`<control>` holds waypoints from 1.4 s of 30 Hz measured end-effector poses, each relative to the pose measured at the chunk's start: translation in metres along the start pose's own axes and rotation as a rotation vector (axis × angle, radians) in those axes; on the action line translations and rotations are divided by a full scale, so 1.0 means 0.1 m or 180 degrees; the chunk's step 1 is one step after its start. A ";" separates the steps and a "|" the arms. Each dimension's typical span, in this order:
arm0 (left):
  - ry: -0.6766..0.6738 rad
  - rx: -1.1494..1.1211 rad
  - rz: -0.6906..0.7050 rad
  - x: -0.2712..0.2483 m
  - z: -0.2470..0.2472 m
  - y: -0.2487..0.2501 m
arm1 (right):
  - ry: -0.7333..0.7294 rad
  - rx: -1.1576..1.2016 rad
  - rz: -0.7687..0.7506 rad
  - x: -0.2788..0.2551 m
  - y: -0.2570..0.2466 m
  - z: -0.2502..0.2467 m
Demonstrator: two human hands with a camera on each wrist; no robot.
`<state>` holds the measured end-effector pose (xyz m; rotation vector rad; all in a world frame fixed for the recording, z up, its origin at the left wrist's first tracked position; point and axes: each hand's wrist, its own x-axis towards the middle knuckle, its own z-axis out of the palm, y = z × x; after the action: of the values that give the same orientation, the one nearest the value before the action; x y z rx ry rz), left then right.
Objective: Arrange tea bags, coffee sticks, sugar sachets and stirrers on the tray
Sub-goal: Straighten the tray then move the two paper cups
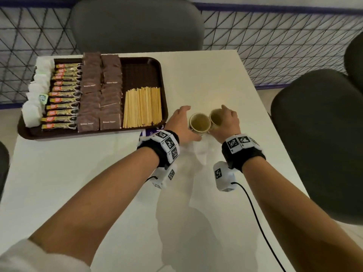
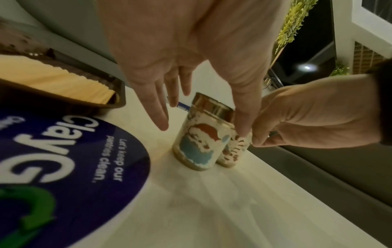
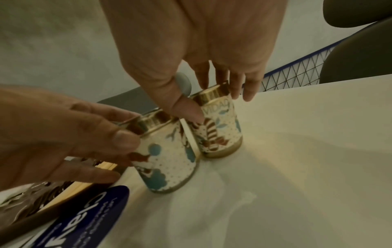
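Note:
On a dark brown tray (image 1: 139,74) at the table's left lie rows of white tea bags (image 1: 36,95), coffee sticks (image 1: 62,95), brown sachets (image 1: 100,91) and wooden stirrers (image 1: 142,107). Right of the tray two printed paper cups stand side by side and upright on the table. My left hand (image 1: 191,123) spans the left cup (image 1: 200,122) (image 2: 201,139), thumb on its near side and fingers at its far rim. On the right cup (image 1: 216,116) (image 3: 218,130), my right hand (image 1: 221,119) (image 3: 212,104) grips with its thumb on the wall and fingers over the gold rim.
A round purple sticker (image 2: 74,167) lies on the white table (image 1: 78,183) by the tray's near right corner. Dark chairs stand at the far side (image 1: 137,24) and at the right (image 1: 318,144). A wire-mesh railing (image 1: 275,46) runs behind. A black cable (image 1: 255,213) trails from my right wrist.

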<state>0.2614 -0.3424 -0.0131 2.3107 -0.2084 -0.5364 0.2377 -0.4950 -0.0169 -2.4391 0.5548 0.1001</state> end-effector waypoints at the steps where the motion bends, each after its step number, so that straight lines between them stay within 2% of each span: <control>1: -0.0018 -0.0010 -0.0020 0.03 0.05 0.03 | -0.0064 0.0073 -0.0075 0.03 0.05 0.00; 4: 0.0005 0.0032 -0.0014 0.10 0.15 0.10 | -0.0173 0.0161 -0.0209 0.13 0.15 -0.03; 8: 0.0250 0.0143 -0.0087 0.22 0.12 0.11 | -0.0207 0.0093 -0.0417 0.30 0.18 -0.06; 12: 0.0593 0.0092 -0.0315 0.45 -0.09 0.07 | -0.0291 0.0192 -0.0570 0.50 0.06 0.01; 21: 0.1014 0.0030 -0.0618 1.15 -0.64 -0.01 | -0.0294 0.0356 -0.0793 0.97 -0.34 0.25; 30: 0.1093 0.0305 -0.0381 1.56 -0.73 0.00 | -0.0200 0.0682 -0.0793 1.16 -0.51 0.37; 42: 0.1015 0.0196 -0.0390 1.58 -0.84 -0.12 | -0.0318 0.0833 -0.0957 1.17 -0.59 0.44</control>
<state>0.4402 -0.3283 -0.0186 2.4412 0.0711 -0.2168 0.3709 -0.4698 -0.0426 -2.2182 0.1419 0.0222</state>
